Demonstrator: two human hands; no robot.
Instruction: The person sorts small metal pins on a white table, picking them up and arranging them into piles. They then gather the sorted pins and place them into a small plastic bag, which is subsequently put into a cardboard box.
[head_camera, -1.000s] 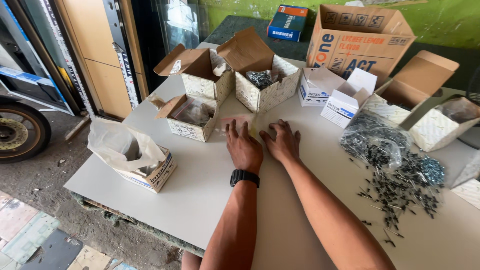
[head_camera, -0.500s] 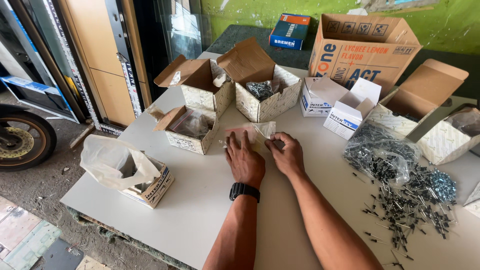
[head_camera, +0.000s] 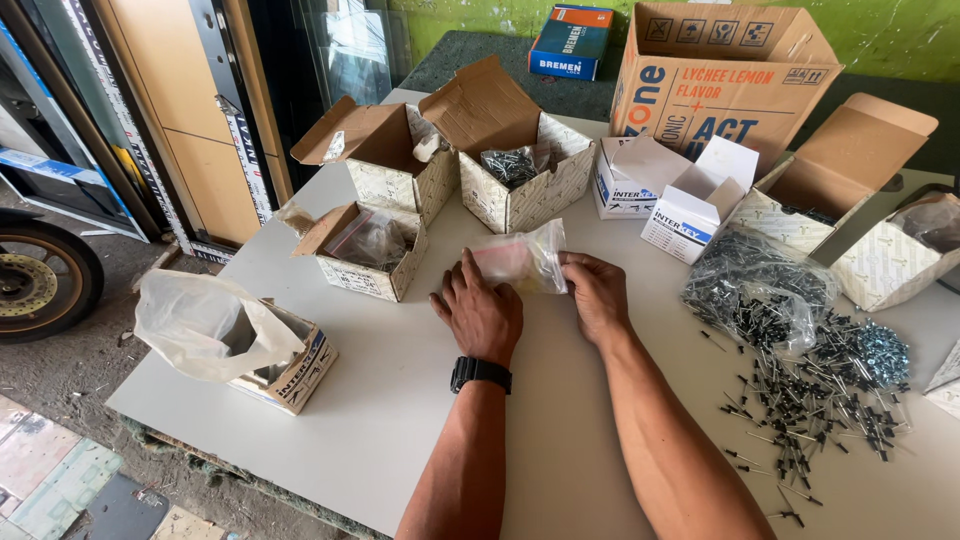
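Observation:
My left hand, with a black watch on the wrist, and my right hand both grip a small clear plastic bag just above the white table. The left hand holds the bag's left side, the right hand pinches its right edge. Something pale red shows through the bag. A heap of dark rivets lies on the table to the right of my right arm.
Several open cardboard boxes stand behind the hands: one with rivets, one with a clear bag inside, a small white box. A box with a white plastic bag sits at the left edge. A large carton stands at the back.
The bag lay flat under my hands before; now both hands hold it lifted and spread. The camera has come closer to the table.

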